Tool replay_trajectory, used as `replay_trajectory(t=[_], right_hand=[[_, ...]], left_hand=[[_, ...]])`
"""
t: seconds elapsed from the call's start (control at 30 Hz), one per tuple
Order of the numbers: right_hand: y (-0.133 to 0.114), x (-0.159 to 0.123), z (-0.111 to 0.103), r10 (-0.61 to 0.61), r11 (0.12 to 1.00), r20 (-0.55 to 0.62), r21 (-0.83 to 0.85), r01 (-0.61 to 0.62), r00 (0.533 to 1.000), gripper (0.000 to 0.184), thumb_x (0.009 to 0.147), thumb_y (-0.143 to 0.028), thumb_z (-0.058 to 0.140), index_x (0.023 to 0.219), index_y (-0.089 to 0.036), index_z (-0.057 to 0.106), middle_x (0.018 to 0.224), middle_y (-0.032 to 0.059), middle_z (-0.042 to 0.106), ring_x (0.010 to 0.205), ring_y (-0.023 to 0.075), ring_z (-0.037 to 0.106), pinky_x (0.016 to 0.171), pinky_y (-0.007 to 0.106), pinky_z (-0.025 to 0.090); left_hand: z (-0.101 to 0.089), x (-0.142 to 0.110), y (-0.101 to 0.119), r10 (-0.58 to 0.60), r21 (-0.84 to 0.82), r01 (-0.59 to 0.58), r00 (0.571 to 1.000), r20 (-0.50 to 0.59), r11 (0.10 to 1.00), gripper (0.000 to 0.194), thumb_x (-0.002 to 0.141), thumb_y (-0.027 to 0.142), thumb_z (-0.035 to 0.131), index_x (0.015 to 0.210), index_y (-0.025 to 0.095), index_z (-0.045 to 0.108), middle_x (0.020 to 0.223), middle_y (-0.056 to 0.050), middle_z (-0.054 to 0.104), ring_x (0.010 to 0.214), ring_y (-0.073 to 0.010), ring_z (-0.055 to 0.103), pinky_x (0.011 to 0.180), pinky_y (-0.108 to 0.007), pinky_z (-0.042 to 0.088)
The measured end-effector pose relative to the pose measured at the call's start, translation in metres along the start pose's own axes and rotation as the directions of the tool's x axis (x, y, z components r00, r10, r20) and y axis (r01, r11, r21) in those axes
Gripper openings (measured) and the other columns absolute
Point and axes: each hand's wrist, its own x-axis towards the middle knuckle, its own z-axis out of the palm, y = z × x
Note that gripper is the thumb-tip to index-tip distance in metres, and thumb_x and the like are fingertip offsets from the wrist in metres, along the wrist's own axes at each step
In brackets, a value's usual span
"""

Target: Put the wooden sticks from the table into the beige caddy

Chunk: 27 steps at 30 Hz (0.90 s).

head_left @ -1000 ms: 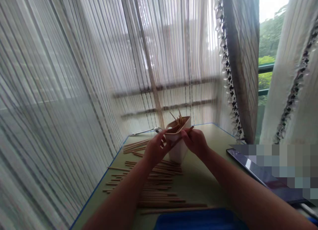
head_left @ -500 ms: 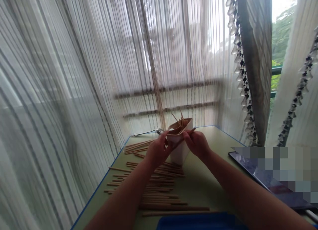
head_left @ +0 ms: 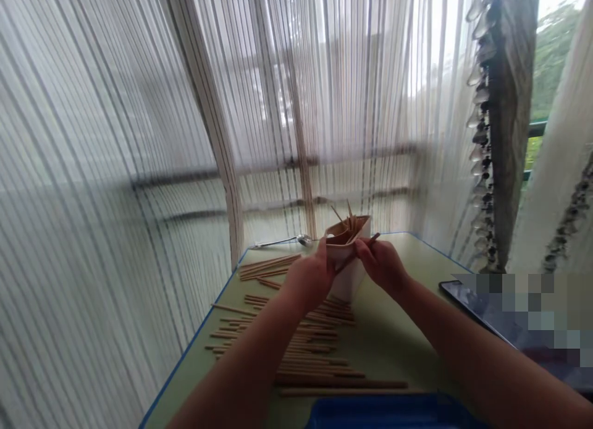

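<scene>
A white, narrow-topped container (head_left: 345, 284) stands upright on the table, with several thin wooden sticks (head_left: 352, 224) poking out of its opening. My left hand (head_left: 311, 282) is closed at the container's left side, its thumb up by the rim. Pinched in my right hand (head_left: 383, 263) is a wooden stick (head_left: 345, 266) that slants across the container's front just below the rim. The stick's lower end reaches the fingers of my left hand; whether they grip it too, I cannot tell. Many loose wooden sticks (head_left: 319, 362) lie in rows under and beside my left forearm.
A metal spoon (head_left: 303, 239) lies at the table's far left edge. Near the front is a blue tray (head_left: 380, 410), partly cut off. A dark-screened tablet (head_left: 482, 314) rests on the right. Striped sheer curtains (head_left: 185, 138) hang right behind the blue-edged table (head_left: 393, 318).
The view has swung slightly left, so everything sits farther right in the picture. Both hands keep nearly the same hold at the container, and the stick remains in my right fingers.
</scene>
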Motion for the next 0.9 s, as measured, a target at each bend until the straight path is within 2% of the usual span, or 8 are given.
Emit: replay_trajectory(t=[0.13, 0.27, 0.37, 0.53, 0.67, 0.9], right_hand=[[0.001, -0.003, -0.001, -0.017, 1.000, -0.020, 0.021, 0.018, 1.000, 0.045, 0.093, -0.042, 0.034, 0.057, -0.020, 0.049, 0.051, 0.0035, 0.054, 0.048, 0.0143, 0.051, 0.051, 0.025, 0.035], [0.005, -0.007, 0.005, -0.003, 1.000, -0.086, 0.027, 0.006, 0.996, 0.045, 0.093, -0.042, 0.035, 0.054, -0.021, 0.045, 0.048, 0.0022, 0.049, 0.045, 0.0134, 0.046, 0.049, 0.026, 0.033], [0.005, -0.008, 0.008, 0.009, 0.997, -0.072, 0.077, -0.003, 0.997, 0.046, 0.092, -0.043, 0.037, 0.053, -0.021, 0.045, 0.048, 0.0019, 0.049, 0.046, 0.0135, 0.046, 0.049, 0.027, 0.033], [-0.004, -0.005, 0.001, 0.158, 0.964, -0.124, 0.233, -0.126, 0.980, 0.046, 0.089, -0.040, 0.041, 0.047, -0.022, 0.042, 0.043, -0.0013, 0.042, 0.043, 0.0120, 0.042, 0.047, 0.026, 0.033], [-0.009, -0.004, -0.007, 0.213, 0.928, -0.175, 0.343, -0.143, 0.961, 0.038, 0.087, -0.031, 0.042, 0.049, -0.022, 0.041, 0.043, -0.0036, 0.039, 0.044, 0.0108, 0.038, 0.047, 0.025, 0.032], [-0.003, -0.004, -0.001, 0.339, 0.866, -0.169, 0.441, -0.236, 0.925, 0.037, 0.086, -0.033, 0.043, 0.050, -0.022, 0.044, 0.042, -0.0039, 0.040, 0.043, 0.0114, 0.039, 0.045, 0.025, 0.031]], left_hand=[[-0.005, -0.002, 0.005, 0.057, 0.033, -0.056, 0.998, -0.016, 0.998, 0.054, 0.096, 0.032, 0.033, 0.145, 0.011, 0.025, 0.097, -0.015, 0.071, 0.082, -0.0254, 0.070, 0.073, -0.036, 0.053], [-0.004, -0.001, -0.001, 0.062, -0.041, -0.063, 0.998, -0.029, 0.997, 0.053, 0.094, 0.033, 0.036, 0.145, 0.016, 0.028, 0.097, -0.013, 0.071, 0.081, -0.0256, 0.069, 0.073, -0.038, 0.054], [0.001, 0.000, -0.008, 0.040, -0.095, -0.044, 0.998, -0.043, 0.994, 0.054, 0.093, 0.033, 0.038, 0.144, 0.018, 0.030, 0.098, -0.013, 0.071, 0.082, -0.0264, 0.069, 0.074, -0.040, 0.054], [0.012, 0.001, -0.013, 0.049, -0.159, -0.068, 0.991, -0.123, 0.985, 0.050, 0.092, 0.032, 0.039, 0.141, 0.021, 0.037, 0.099, -0.010, 0.071, 0.083, -0.0252, 0.068, 0.074, -0.039, 0.054], [0.019, 0.001, -0.016, 0.063, -0.203, -0.101, 0.980, -0.187, 0.974, 0.050, 0.091, 0.031, 0.043, 0.140, 0.022, 0.038, 0.092, -0.006, 0.071, 0.077, -0.0212, 0.068, 0.071, -0.035, 0.054], [0.019, 0.000, -0.014, 0.061, -0.203, -0.108, 0.973, -0.223, 0.973, 0.049, 0.089, 0.028, 0.048, 0.137, 0.022, 0.041, 0.087, -0.003, 0.071, 0.072, -0.0169, 0.067, 0.069, -0.029, 0.053]])
